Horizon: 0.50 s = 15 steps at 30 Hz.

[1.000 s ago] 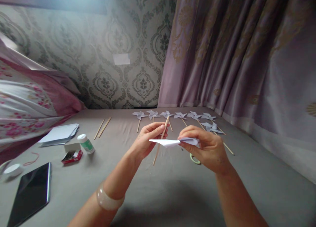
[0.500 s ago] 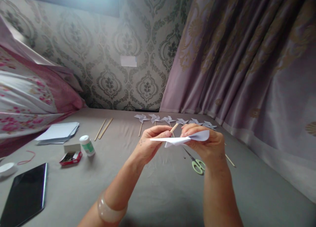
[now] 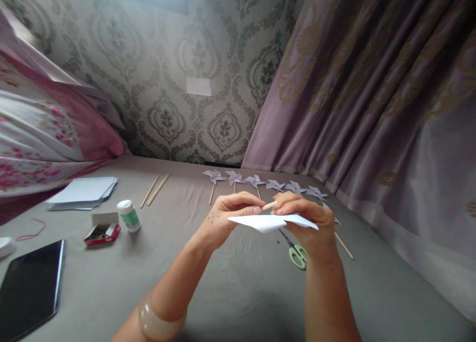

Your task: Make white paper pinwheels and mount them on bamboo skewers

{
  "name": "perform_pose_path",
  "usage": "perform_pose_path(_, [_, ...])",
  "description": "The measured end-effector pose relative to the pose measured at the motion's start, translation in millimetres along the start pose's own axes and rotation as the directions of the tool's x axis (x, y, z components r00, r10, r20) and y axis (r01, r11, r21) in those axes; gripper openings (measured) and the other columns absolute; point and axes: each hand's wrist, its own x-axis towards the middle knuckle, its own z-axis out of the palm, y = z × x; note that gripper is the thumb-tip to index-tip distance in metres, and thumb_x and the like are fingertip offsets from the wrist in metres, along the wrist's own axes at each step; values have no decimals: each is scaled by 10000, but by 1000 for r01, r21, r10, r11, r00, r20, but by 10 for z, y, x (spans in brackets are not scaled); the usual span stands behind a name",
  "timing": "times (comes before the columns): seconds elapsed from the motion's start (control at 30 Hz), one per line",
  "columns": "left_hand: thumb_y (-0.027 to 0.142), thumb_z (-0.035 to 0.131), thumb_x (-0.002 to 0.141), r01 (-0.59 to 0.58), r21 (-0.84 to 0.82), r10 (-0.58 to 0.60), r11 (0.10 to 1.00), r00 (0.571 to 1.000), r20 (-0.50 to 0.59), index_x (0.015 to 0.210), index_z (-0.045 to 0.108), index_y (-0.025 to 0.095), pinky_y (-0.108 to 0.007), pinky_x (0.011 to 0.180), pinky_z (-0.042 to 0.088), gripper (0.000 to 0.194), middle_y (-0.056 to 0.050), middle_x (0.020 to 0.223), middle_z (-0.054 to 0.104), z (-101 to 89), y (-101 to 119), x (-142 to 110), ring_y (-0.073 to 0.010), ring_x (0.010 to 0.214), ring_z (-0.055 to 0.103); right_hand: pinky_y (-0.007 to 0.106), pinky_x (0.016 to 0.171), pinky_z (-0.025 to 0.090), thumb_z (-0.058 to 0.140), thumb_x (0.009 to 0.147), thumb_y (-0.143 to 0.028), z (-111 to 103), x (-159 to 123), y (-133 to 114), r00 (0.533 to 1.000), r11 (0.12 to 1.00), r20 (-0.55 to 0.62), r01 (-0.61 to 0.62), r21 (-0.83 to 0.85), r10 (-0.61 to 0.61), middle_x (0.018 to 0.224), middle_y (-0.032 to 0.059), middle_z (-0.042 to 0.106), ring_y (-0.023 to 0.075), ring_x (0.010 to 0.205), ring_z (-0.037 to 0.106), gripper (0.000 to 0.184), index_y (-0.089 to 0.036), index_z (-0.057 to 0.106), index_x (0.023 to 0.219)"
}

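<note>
Over the middle of the surface, my left hand [image 3: 225, 218] is closed around a thin wooden stick [image 3: 269, 205], its thumb and forefinger near the end. My right hand [image 3: 314, 223] is closed on a folded white paper pinwheel [image 3: 262, 224], seen nearly edge-on. Its fingertips also meet the stick's tip, just behind the paper. The far side of the paper and most of the stick are hidden by the hands. Beneath my right hand lie green-handled scissors [image 3: 297, 256], with a small dark speck close to their blades.
Several finished paper pinwheels [image 3: 255, 180] on sticks line the back. To the left are loose wooden sticks [image 3: 158, 189], stacked paper [image 3: 82, 191], a white-and-green bottle [image 3: 129, 216], a red box of small metal pieces [image 3: 102, 233], red string [image 3: 35, 233] and a black tablet-like device [image 3: 33, 287].
The stick has tilted from slanting upward to nearly level, and my right fingertips now touch its tip. The paper has turned flatter and sits slightly lower. The view has shifted a little.
</note>
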Motion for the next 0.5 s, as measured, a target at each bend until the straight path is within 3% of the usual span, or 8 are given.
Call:
perform_pose_path(0.17, [234, 765, 691, -23, 25, 22, 999, 998, 54, 791, 771, 202, -221, 621, 396, 105, -33, 817, 675, -19, 6, -14, -105, 692, 557, 372, 728, 536, 741, 747, -287, -2, -5, -43, 1000, 999, -10, 5, -35, -5, 725, 24, 677, 177, 712, 630, 62, -247, 720, 791])
perform_pose_path(0.5, [263, 765, 696, -16, 54, 13, 998, 999, 47, 789, 771, 203, -219, 610, 393, 111, -39, 817, 667, -10, 15, -20, -110, 693, 553, 376, 733, 550, 730, 756, -255, -6, -12, -42, 1000, 999, -19, 5, -53, -6, 760, 29, 681, 181, 738, 642, 55, -247, 717, 808])
